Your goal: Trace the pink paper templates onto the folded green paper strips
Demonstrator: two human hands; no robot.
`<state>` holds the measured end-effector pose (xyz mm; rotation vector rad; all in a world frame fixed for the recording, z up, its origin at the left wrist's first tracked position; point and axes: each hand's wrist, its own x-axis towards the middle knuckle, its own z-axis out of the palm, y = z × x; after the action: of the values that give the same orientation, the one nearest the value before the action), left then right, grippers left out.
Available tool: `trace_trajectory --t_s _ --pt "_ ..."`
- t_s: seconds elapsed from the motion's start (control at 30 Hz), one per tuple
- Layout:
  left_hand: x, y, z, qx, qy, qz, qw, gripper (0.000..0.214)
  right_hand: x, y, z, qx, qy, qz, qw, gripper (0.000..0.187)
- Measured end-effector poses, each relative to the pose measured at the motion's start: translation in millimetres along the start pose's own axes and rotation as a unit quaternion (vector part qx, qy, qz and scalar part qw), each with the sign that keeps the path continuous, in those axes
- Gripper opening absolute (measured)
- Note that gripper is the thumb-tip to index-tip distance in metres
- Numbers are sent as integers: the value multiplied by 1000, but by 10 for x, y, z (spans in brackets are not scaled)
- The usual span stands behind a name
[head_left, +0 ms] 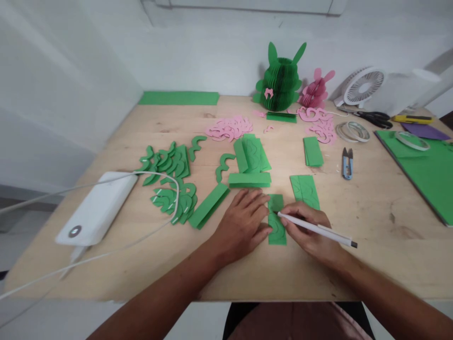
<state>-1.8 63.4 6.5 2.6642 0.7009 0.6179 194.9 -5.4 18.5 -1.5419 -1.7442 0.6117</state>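
A small green paper strip (276, 222) lies on the wooden table (247, 274) near the front edge. My left hand (244, 224) lies flat on the table with its fingers stretched out, pressing the strip's left side. My right hand (307, 231) is closed round a white pencil (318, 230), whose tip touches the strip. A curved outline shows on the strip.
Stacks of green strips (249, 158), green cutouts (170, 182) and pink cutouts (230, 127) lie across the table. A white power bank (97, 208) with cable sits left. Snips (347, 163), tape rolls (354, 131), scissors (375, 118), a fan (363, 87), green sheets (424, 174) and honeycomb paper rabbits (281, 78) stand right and back.
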Motion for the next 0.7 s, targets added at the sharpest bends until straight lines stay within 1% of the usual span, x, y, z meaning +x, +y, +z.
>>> trace_trajectory --t_s 0.1,0.3,0.4,0.47,0.53,0.63,0.7 --pt "-1 -1 -19 -6 7 -1 1000 17 7 -25 -8 -1 9 -10 1000 9" --pt "8 -24 -66 -22 60 -23 998 7 20 -76 -32 -14 37 -65 997 16" --pt "8 -26 -71 -27 66 -19 997 5 23 -90 -53 -11 23 -68 997 16" --pt "6 -22 -62 -31 64 -14 997 7 22 -89 -63 -4 9 -57 998 15" --pt "5 -18 -46 -34 59 -10 998 10 15 -80 -60 14 17 -39 999 16" --pt "7 -15 -16 -35 51 -9 998 18 -4 -61 -32 58 26 11 998 16" --pt "11 -17 -2 -36 45 -9 998 22 -18 -47 -11 86 12 47 995 13"
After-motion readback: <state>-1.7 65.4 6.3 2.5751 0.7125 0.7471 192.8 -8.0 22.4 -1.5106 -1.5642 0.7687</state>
